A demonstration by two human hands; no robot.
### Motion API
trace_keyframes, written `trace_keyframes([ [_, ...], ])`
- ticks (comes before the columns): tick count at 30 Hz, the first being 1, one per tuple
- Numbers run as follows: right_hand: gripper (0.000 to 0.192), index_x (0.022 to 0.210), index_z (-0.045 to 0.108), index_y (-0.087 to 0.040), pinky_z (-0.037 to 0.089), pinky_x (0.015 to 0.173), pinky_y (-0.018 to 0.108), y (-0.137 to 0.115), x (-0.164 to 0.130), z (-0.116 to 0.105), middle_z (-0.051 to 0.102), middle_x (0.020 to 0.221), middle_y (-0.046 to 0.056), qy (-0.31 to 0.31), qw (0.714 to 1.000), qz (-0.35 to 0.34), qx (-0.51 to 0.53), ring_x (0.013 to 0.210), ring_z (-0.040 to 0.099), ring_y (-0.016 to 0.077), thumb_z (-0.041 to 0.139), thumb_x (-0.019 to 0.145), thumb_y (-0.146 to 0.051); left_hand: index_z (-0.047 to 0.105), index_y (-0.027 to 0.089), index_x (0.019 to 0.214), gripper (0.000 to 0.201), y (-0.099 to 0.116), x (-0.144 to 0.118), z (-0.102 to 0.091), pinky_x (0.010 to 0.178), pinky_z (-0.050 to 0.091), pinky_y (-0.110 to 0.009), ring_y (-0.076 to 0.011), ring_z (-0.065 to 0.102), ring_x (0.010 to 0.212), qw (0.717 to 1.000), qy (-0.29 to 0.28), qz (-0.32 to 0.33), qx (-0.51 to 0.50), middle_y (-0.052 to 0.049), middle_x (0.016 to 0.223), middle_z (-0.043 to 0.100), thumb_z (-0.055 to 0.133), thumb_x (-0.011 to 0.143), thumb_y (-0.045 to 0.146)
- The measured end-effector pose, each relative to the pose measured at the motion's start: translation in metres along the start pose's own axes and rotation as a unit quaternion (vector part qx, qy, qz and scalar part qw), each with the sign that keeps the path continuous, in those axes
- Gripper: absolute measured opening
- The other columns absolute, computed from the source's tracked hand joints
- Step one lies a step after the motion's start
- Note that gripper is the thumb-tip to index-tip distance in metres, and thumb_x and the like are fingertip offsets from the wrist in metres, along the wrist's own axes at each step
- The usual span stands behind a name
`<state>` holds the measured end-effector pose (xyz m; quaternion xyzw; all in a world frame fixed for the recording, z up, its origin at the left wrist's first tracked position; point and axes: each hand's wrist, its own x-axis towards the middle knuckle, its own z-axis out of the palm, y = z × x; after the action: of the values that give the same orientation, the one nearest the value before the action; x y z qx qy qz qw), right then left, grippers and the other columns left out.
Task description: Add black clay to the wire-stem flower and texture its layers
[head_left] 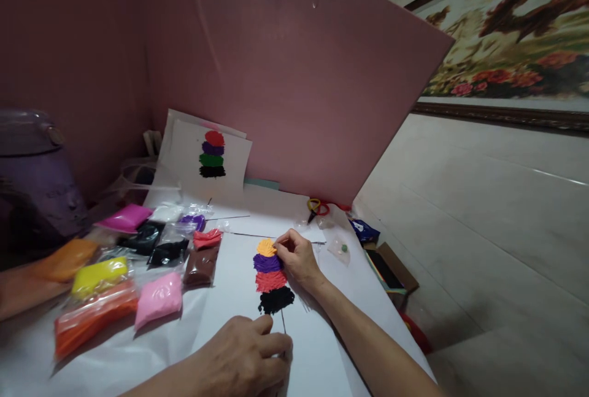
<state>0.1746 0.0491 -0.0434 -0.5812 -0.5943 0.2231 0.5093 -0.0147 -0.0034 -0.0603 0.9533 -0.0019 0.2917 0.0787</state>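
Observation:
A stack of clay patches lies on a white sheet [317,348]: orange patch [265,246] on top, then purple [267,262], red [270,280] and black [275,300]. My right hand [298,257] pinches a thin stick at the right edge of the orange patch, fingers closed on it. My left hand [243,357] rests curled on the sheet just below the black patch, fingertips pressing the paper near a thin dark line; I cannot tell whether it holds anything.
Bags of coloured clay [110,280] lie at the left: orange, yellow, pink, magenta, black, brown, red, purple. A sample sheet [212,154] with stacked colours leans on the pink board [299,78]. Scissors [316,207] and small boxes [386,265] sit near the table's right edge.

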Motion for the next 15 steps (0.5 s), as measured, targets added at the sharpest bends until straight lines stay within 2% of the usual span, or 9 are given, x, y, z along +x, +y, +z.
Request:
trace_keyframes([
  [4, 0.006, 0.069, 0.058, -0.02, 0.041, 0.06, 0.026, 0.0013, 0.0005, 0.0021, 0.059, 0.065, -0.001, 0.003, 1.0, -0.002, 0.003, 0.06, 0.053, 0.0144, 0.056, 0.074, -0.023, 0.052, 0.021, 0.071, 0.015, 0.0002, -0.0005, 0.0021, 0.043, 0.019, -0.032, -0.0151, 0.036, 0.056, 1.0, 0.014, -0.004, -0.008, 0.002, 0.08, 0.065, 0.062, 0.076, 0.01],
  [15, 0.006, 0.072, 0.06, -0.019, 0.042, 0.059, 0.026, 0.0005, -0.0007, 0.0028, 0.063, 0.067, 0.0, -0.008, 1.0, -0.006, -0.001, 0.062, 0.056, 0.015, 0.057, 0.076, -0.022, 0.053, 0.021, 0.073, 0.015, -0.0003, -0.0008, 0.0004, 0.044, 0.019, -0.031, -0.0155, 0.037, 0.056, 1.0, 0.004, -0.004, -0.009, 0.002, 0.082, 0.067, 0.063, 0.075, 0.01],
])
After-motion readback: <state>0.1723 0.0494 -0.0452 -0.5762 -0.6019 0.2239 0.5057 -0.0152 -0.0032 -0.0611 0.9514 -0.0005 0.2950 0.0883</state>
